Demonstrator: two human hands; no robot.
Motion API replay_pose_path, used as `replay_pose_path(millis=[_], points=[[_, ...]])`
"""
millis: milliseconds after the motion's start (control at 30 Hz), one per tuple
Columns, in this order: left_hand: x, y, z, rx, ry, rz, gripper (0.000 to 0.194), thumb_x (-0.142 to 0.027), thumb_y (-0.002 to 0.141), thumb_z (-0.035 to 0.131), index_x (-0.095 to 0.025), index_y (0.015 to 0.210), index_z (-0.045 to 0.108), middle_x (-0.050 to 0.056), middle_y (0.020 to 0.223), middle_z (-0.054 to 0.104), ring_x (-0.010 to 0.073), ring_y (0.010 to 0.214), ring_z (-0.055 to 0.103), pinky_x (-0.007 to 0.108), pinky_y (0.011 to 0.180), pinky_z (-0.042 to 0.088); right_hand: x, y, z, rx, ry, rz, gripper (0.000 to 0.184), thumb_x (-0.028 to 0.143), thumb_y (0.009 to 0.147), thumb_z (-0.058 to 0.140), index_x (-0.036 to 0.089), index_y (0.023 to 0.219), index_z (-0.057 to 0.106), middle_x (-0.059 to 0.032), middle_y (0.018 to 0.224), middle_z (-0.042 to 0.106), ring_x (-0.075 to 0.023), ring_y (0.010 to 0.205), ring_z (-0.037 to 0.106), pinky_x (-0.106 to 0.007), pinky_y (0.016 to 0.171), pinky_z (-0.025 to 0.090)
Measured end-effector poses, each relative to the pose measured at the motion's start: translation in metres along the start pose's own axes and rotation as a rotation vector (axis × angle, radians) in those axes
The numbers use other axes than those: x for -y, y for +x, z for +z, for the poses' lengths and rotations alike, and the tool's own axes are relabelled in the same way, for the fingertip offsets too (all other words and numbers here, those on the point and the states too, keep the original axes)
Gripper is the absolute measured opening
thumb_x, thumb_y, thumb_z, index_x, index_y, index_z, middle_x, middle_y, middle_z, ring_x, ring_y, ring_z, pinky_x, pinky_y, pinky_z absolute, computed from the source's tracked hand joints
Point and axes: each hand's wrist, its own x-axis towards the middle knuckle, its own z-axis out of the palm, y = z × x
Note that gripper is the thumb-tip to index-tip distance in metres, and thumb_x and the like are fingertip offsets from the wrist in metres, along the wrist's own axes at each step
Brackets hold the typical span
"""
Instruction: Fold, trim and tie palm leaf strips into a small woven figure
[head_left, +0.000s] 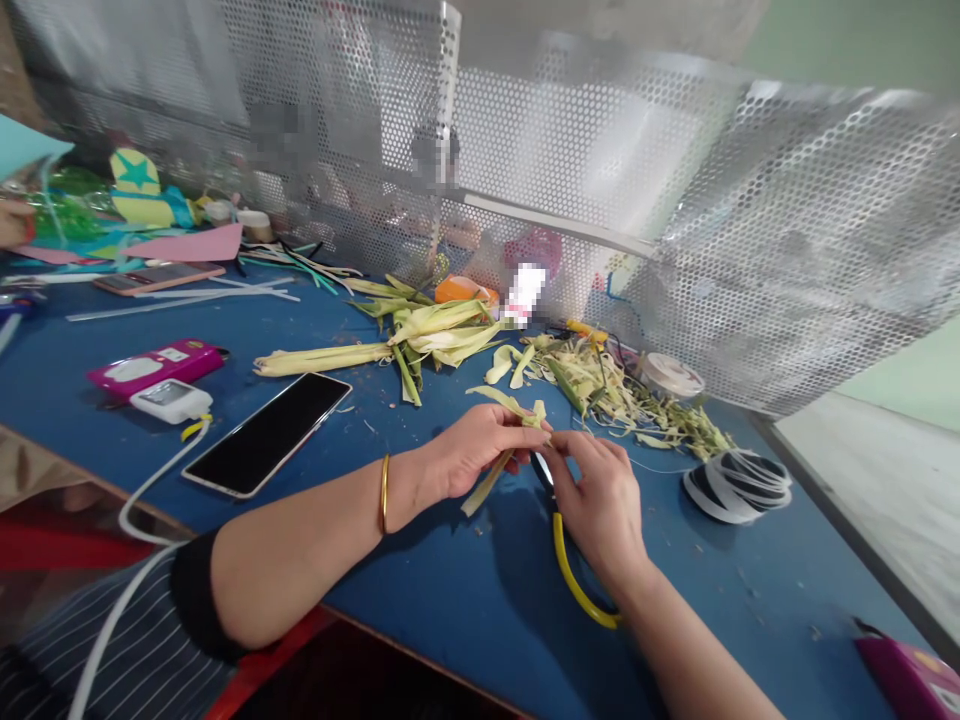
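Observation:
Near the middle of the blue table, my left hand (480, 452) pinches a pale corn husk strip (489, 484) between thumb and fingers. One end sticks up in a small folded piece, and a tail hangs below. Fingertips of my right hand (604, 500) meet the left thumb at the folded part, closed on the same strip. Under the right hand lies a tool with a yellow handle (574, 580) and a metal end, partly covered; whether the hand also grips it I cannot tell. Larger corn husks (442, 330) are spread just beyond my hands.
Husk scraps (592, 380) lie at the back right, near a white strap coil (735, 487) and a tape roll (671, 373). A phone (266, 435) and a magenta device (157, 367) lie left. A perforated metal screen (570, 150) borders the far side. A magenta object (911, 665) sits front right.

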Motion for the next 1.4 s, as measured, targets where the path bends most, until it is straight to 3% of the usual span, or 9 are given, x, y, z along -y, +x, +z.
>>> replay_pose_path(millis=[167, 367, 500, 700, 833, 933, 1067, 1267, 1400], points=[[0.007, 0.003, 0.002, -0.080, 0.124, 0.037, 0.036, -0.043, 0.064, 0.080, -0.013, 0.070, 0.061, -0.004, 0.058, 0.055, 0.0049, 0.047, 0.040, 0.022, 0.044, 0.024, 0.008, 0.001, -0.010, 0.059, -0.050, -0.085, 0.024, 0.024, 0.096, 0.045, 0.021, 0.075, 0.057, -0.0012, 0.068, 0.062, -0.0174, 0.068, 0.057, -0.034, 0.080, 0.035], [0.002, 0.002, 0.001, -0.040, 0.175, 0.037, 0.034, -0.043, 0.067, 0.077, -0.014, 0.069, 0.059, -0.005, 0.056, 0.052, 0.0041, 0.047, 0.035, 0.022, 0.046, 0.020, 0.008, 0.007, -0.029, 0.261, 0.405, 0.332, 0.031, 0.037, 0.086, 0.056, 0.021, 0.060, 0.051, 0.0028, 0.057, 0.049, -0.0138, 0.059, 0.045, -0.026, 0.058, 0.033], [0.001, 0.004, -0.001, -0.031, 0.182, 0.003, 0.036, -0.043, 0.064, 0.079, -0.013, 0.067, 0.059, -0.004, 0.056, 0.052, 0.0038, 0.046, 0.033, 0.024, 0.045, 0.016, 0.009, 0.011, -0.032, 0.322, 0.623, 0.437, 0.031, 0.042, 0.079, 0.062, 0.019, 0.059, 0.057, 0.0017, 0.058, 0.051, -0.0134, 0.059, 0.044, -0.026, 0.057, 0.034], [-0.001, 0.006, -0.004, -0.016, 0.159, -0.008, 0.036, -0.042, 0.064, 0.079, -0.012, 0.068, 0.060, -0.003, 0.060, 0.053, 0.0032, 0.046, 0.032, 0.024, 0.046, 0.014, 0.006, 0.013, -0.029, 0.285, 0.672, 0.451, 0.035, 0.047, 0.077, 0.066, 0.018, 0.058, 0.060, 0.0004, 0.058, 0.053, -0.0142, 0.060, 0.045, -0.026, 0.058, 0.035], [-0.005, 0.003, -0.004, 0.082, 0.140, -0.027, 0.046, -0.057, 0.074, 0.068, -0.012, 0.067, 0.060, -0.002, 0.058, 0.052, 0.0041, 0.046, 0.032, 0.024, 0.046, 0.016, -0.005, 0.014, -0.022, 0.212, 0.801, 0.609, 0.043, 0.060, 0.076, 0.066, 0.018, 0.065, 0.067, -0.0035, 0.066, 0.061, -0.0188, 0.069, 0.055, -0.029, 0.065, 0.042], [-0.005, 0.001, -0.002, 0.104, 0.154, -0.028, 0.053, -0.064, 0.080, 0.056, -0.012, 0.073, 0.063, 0.003, 0.065, 0.060, 0.0053, 0.047, 0.036, 0.024, 0.045, 0.017, -0.009, 0.013, -0.014, 0.216, 0.992, 0.744, 0.043, 0.059, 0.072, 0.071, 0.017, 0.072, 0.071, -0.0039, 0.069, 0.062, -0.0173, 0.067, 0.056, -0.029, 0.066, 0.044], [-0.001, -0.001, 0.001, 0.159, 0.250, -0.026, 0.052, -0.062, 0.076, 0.063, -0.011, 0.079, 0.067, 0.003, 0.069, 0.061, 0.0054, 0.048, 0.036, 0.024, 0.045, 0.018, -0.005, 0.011, -0.007, 0.210, 1.215, 0.820, 0.037, 0.051, 0.068, 0.078, 0.017, 0.065, 0.064, -0.0008, 0.063, 0.058, -0.0133, 0.057, 0.051, -0.028, 0.060, 0.042], [0.002, -0.005, 0.003, 0.110, 0.394, -0.026, 0.044, -0.055, 0.074, 0.068, -0.012, 0.078, 0.070, -0.001, 0.059, 0.053, 0.0067, 0.049, 0.036, 0.023, 0.046, 0.020, 0.003, 0.009, -0.004, 0.038, 1.126, 0.789, 0.034, 0.044, 0.064, 0.081, 0.018, 0.060, 0.060, 0.0028, 0.054, 0.053, -0.0112, 0.053, 0.046, -0.026, 0.054, 0.035], [0.000, -0.006, 0.005, 0.152, 0.411, 0.006, 0.037, -0.049, 0.073, 0.068, -0.012, 0.071, 0.070, -0.002, 0.053, 0.048, 0.0080, 0.050, 0.037, 0.023, 0.048, 0.023, 0.003, 0.006, -0.001, -0.110, 1.040, 0.753, 0.035, 0.043, 0.062, 0.082, 0.018, 0.057, 0.058, 0.0027, 0.052, 0.053, -0.0113, 0.052, 0.046, -0.027, 0.055, 0.036]])
